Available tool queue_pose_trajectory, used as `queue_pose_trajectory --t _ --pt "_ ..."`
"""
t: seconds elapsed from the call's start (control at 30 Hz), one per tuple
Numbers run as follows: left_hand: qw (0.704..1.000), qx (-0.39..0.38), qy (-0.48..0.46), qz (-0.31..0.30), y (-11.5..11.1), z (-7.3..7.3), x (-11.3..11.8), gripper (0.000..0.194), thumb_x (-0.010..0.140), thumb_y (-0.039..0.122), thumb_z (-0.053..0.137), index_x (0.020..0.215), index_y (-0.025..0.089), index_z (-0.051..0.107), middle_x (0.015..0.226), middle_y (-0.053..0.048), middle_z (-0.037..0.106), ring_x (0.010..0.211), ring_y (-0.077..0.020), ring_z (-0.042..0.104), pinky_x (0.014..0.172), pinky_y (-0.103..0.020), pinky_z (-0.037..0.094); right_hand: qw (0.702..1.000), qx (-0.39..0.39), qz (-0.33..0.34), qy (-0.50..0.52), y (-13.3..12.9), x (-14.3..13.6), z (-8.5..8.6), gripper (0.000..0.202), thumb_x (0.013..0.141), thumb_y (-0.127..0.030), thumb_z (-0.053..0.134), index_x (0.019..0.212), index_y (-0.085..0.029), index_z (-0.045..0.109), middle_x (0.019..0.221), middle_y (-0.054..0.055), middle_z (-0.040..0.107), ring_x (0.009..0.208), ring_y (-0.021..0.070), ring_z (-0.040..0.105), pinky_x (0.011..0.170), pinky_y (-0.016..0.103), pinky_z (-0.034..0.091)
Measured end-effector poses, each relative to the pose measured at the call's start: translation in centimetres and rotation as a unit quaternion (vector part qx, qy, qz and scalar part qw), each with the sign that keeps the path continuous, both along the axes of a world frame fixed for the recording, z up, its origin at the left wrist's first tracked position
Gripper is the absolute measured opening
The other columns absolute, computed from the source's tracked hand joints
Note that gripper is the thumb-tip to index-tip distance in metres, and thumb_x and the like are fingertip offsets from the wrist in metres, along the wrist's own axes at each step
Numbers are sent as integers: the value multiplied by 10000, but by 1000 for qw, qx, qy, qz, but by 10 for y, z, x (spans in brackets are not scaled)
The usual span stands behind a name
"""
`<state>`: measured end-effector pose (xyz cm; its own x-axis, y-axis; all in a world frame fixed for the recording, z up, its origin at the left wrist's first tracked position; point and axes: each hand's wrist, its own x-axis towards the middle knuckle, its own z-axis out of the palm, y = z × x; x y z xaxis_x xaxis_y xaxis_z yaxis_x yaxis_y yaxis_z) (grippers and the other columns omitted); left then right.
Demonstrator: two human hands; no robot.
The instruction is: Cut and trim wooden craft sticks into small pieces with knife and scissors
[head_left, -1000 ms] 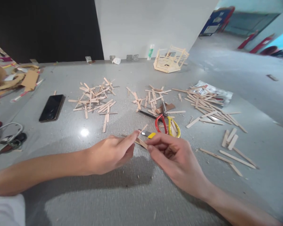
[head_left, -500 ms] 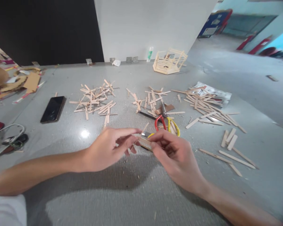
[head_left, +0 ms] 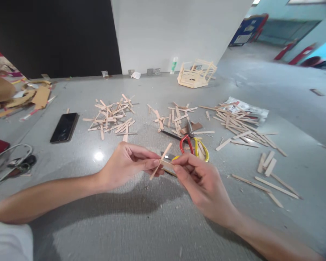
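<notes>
Between finger and thumb, my left hand pinches a thin wooden stick that slants upward to the right. My right hand grips the right end of a short flat piece of craft stick. The flat piece's left end meets the slanted stick at my left fingertips; whether they are joined I cannot tell. Just beyond the hands lie scissors with one red and one yellow handle. A cutter blade with a yellow part shows near my right fingers, partly hidden.
Piles of craft sticks lie at left, centre and right, near a plastic packet. A hexagonal stick frame and a glue tube stand at the back. A phone and cable lie left.
My left fingers have closed on the slanted stick, which now crosses the end of the flat piece. My right hand keeps its grip. The view has shifted slightly.
</notes>
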<state>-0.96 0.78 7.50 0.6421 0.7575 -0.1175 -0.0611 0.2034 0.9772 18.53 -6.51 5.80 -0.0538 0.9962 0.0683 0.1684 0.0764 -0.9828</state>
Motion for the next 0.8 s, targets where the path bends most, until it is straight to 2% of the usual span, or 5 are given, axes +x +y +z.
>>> queue_pose_trajectory --t 0.43,0.8 --pt "1000 21 19 7 -2 2 2 82 836 177 744 873 155 814 727 -51 766 661 -144 713 638 -231 593 1000 -12 26 9 -3 1 -2 191 979 -345 512 873 -195 565 561 -93 338 455 65 235 388 212 157" --pt "997 54 50 -21 -2 -4 2 146 847 248 745 920 135 803 749 -65 755 655 -127 673 628 -215 552 999 -9 37 -6 -4 -2 -3 200 985 -354 501 886 -193 564 581 -77 399 480 69 276 418 214 206"
